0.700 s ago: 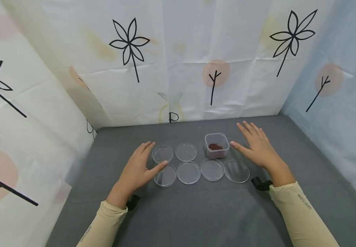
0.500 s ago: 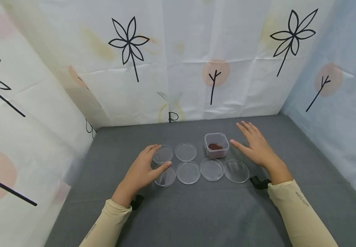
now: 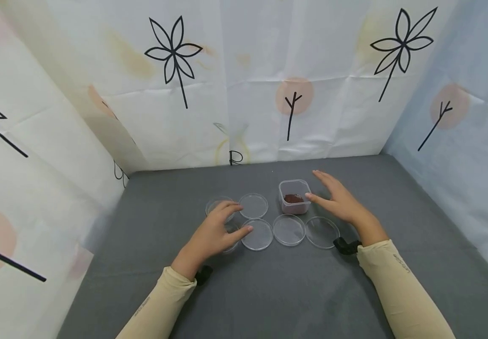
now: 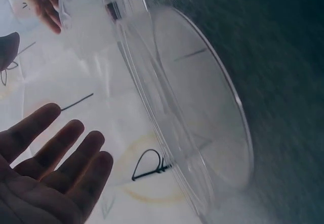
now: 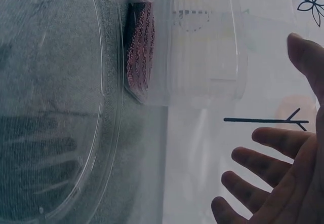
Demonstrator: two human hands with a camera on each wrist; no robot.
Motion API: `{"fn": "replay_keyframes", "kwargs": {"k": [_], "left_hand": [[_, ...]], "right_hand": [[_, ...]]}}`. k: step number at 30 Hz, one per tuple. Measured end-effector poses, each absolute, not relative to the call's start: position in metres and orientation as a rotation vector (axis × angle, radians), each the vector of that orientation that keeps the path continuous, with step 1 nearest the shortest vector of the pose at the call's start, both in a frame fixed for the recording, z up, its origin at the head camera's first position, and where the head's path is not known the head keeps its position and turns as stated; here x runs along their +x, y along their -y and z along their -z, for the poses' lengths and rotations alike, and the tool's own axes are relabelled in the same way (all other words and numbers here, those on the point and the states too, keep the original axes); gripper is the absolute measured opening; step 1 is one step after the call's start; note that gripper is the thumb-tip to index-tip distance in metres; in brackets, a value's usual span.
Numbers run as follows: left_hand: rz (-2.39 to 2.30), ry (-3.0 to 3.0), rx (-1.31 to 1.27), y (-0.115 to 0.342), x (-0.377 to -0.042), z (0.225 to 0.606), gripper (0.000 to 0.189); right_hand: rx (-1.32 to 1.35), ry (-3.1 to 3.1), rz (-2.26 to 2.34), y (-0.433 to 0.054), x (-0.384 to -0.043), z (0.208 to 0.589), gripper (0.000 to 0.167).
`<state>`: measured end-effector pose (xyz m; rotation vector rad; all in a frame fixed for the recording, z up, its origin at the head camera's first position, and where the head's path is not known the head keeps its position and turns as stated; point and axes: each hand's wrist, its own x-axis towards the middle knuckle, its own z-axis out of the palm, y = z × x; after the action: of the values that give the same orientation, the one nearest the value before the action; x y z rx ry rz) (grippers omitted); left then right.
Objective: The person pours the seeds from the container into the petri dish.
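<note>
My left hand [image 3: 212, 233], fingers spread, hovers over the two leftmost clear petri dishes and partly hides them. One shows its back rim [image 3: 212, 203] behind the fingers. To the right of its fingertips lie a back-row petri dish [image 3: 254, 206] and a front-row petri dish [image 3: 258, 237]. In the left wrist view its fingers [image 4: 66, 148] are apart from the dishes. My right hand [image 3: 343, 202] has its thumb beside a small clear plastic tub [image 3: 295, 209] and its other fingers extended. Reddish-brown granules [image 5: 142, 51] lie in the tub. Both hands are holding nothing.
Two more petri dishes, one in front of the tub [image 3: 289, 230] and one farther right [image 3: 322, 233], continue the front row. A grey cloth [image 3: 269, 292] covers the table. White patterned sheets [image 3: 252, 56] stand behind and at both sides.
My left hand has moved right across the leftmost dishes, toward the middle ones. My right hand has shifted slightly left, its thumb coming closer to the tub. The dishes keep their places.
</note>
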<state>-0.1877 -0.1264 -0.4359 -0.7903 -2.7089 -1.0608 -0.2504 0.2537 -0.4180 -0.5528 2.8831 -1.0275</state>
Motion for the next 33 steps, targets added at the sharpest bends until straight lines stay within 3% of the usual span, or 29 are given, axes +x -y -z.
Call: {"fn": "replay_keyframes", "kwargs": {"k": [12, 33], "left_hand": [[1.121, 2.729, -0.918, 0.101, -0.193, 0.440, 0.058], [1.172, 2.864, -1.004, 0.058, -0.202, 0.437, 0.074]], "right_hand": [[-0.529, -2.785, 0.997, -0.242, -0.257, 0.422, 0.094], [-0.536, -2.802, 0.988, -0.231, -0.262, 0.433, 0.102]]}}
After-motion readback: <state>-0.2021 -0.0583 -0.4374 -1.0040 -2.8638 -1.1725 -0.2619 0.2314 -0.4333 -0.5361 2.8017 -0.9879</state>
